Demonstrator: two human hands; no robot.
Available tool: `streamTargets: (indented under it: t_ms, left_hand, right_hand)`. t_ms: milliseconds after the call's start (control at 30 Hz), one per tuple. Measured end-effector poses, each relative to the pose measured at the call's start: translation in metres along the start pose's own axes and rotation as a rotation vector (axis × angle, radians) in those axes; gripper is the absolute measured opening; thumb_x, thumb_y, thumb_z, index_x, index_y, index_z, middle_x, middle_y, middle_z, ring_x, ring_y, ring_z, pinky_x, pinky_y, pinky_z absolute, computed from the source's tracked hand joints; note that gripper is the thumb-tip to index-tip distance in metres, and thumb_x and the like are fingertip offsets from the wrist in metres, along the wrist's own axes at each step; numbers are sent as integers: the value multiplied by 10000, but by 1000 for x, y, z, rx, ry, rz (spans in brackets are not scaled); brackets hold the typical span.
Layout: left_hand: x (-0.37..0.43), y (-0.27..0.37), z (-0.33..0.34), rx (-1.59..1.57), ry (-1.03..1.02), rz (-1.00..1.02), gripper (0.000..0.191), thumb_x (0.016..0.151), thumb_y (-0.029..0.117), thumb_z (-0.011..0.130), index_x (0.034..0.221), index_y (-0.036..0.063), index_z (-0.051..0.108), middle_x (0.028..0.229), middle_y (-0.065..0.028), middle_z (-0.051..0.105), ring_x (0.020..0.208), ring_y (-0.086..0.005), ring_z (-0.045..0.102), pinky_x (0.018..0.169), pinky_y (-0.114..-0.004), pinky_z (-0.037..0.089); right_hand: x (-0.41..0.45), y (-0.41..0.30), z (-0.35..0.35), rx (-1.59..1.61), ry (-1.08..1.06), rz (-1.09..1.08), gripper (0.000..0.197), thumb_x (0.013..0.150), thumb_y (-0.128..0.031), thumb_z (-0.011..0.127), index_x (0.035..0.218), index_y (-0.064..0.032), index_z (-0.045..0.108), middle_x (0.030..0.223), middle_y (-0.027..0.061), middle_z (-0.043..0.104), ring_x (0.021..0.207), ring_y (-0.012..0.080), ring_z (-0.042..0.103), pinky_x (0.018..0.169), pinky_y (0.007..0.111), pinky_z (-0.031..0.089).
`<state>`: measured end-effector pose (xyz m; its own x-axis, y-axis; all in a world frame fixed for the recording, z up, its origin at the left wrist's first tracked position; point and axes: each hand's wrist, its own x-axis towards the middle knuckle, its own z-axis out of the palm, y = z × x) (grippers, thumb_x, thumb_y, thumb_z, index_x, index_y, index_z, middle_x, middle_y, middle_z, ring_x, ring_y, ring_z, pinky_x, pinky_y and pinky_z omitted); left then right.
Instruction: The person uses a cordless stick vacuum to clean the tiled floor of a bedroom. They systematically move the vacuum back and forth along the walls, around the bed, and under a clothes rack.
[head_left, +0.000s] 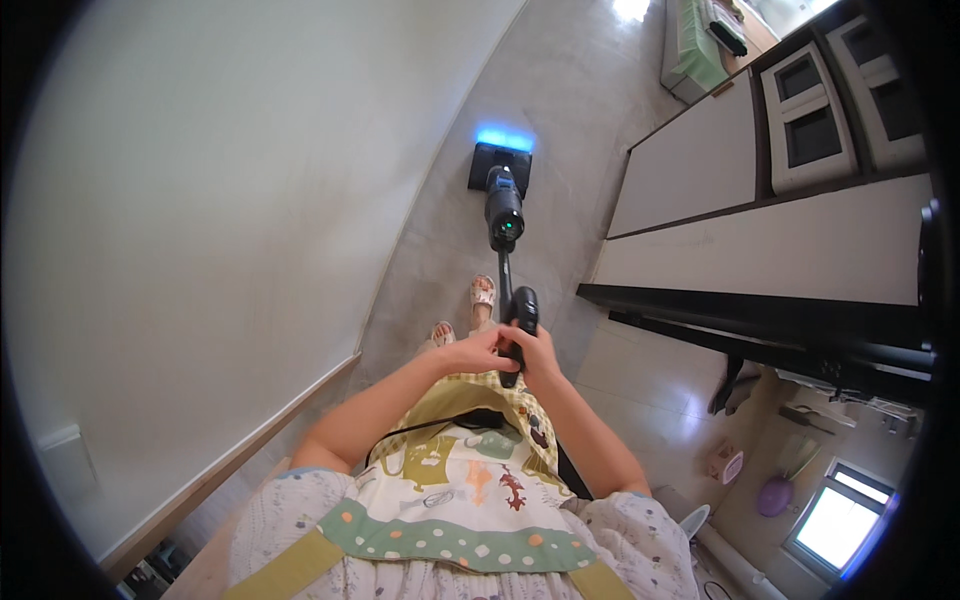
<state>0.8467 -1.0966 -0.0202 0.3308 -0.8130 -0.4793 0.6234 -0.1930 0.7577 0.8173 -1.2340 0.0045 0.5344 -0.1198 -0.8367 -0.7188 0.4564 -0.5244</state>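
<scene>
Both my left hand (480, 349) and my right hand (537, 354) are wrapped around the black handle (527, 304) of an upright floor cleaner. From the handle a thin dark tube (505, 271) runs forward to the cleaner's body (504, 210), which shows a small green light. Its wide black floor head (499, 166) rests on the grey floor, close to the white wall, and throws a strip of blue light (504, 138) ahead of it. My fingers partly hide the lower end of the grip.
A white wall (225, 187) runs along the left, ending at a wooden edge (247, 450). To the right stands a white cabinet (690, 165) with dark trim. A bed with a green cover (697, 67) is at the far right. Slippered feet (482, 291) stand behind the cleaner's body.
</scene>
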Motion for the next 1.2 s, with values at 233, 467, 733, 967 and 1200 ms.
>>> streamTargets:
  t_ms: [233,467,733,967,1200]
  left_hand:
    - [65,-64,-91,19,703,34,406,735,144,633,1087,-1,493,868,-84,596,807,-171,572,675,-296,462]
    - [50,-59,-183,273,930,-73,322,724,188,635,978,12,542,820,-113,604,730,-192,582,621,-323,462]
    - [-120,-49,-108,525,877,-461,242,682,238,678,720,24,571,591,-106,579,574,-236,581,552,-358,443]
    - [-187,-26,10,182,991,-510,282,615,186,720,667,-26,541,525,-104,513,514,-149,530,500,-317,419]
    - [-166,-30,33,202,1135,-423,216,621,127,670,678,-44,551,529,-117,501,490,-156,444,500,-331,403]
  right_hand:
    - [115,13,65,-19,-172,19,314,720,-183,658,970,-71,504,842,47,520,800,153,501,654,279,390]
    - [178,8,110,120,-480,63,265,757,-115,591,1002,-47,517,882,27,527,806,130,490,678,253,391]
    - [123,12,30,-352,-850,351,427,807,-163,641,1194,-22,528,1156,86,567,1040,159,549,891,271,428]
    - [168,-13,-140,-379,-99,114,264,779,-79,603,1035,-12,594,934,83,634,837,153,611,755,282,492]
    - [170,-14,-187,-399,145,257,230,786,-97,596,1011,-49,593,885,57,628,756,129,605,681,263,494]
